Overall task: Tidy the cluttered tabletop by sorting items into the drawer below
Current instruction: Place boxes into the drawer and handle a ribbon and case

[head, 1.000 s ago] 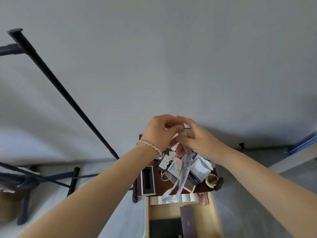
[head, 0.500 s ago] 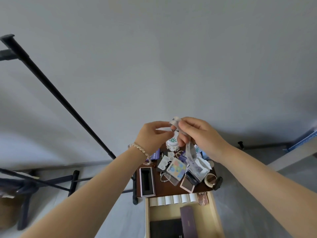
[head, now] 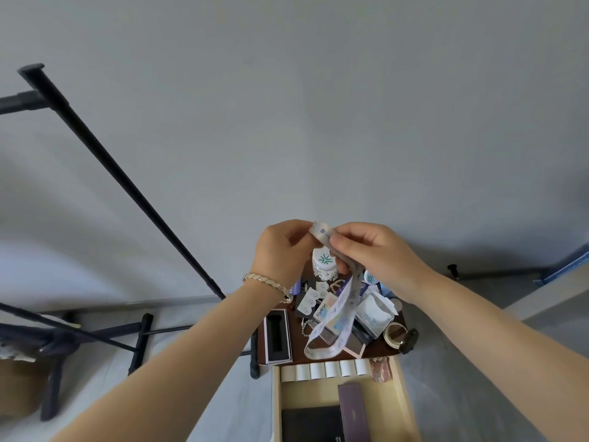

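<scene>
A white printed lanyard strap [head: 345, 301] hangs in a loop above the small dark tabletop [head: 379, 349]. My left hand [head: 283, 250] and my right hand [head: 373, 253] both pinch its folded top end, held high over the clutter. The loop's bottom dangles near the table's front edge. Below, the open wooden drawer [head: 276, 403] holds a row of white rolls [head: 325, 369], a black box [head: 310, 424] and a dark purple box [head: 353, 409].
On the table lie an open pink box with a black insert [head: 276, 336], a white jar with a green logo [head: 324, 262], a colourful Hydron card [head: 325, 309], a tape roll [head: 395, 334], a bead string and small packets. A black metal rack [head: 105, 161] stands left.
Both hands have risen a little with the strap's top end. My left hand drew apart from the right, then closed back onto the folded end; the loop hangs lower again.
</scene>
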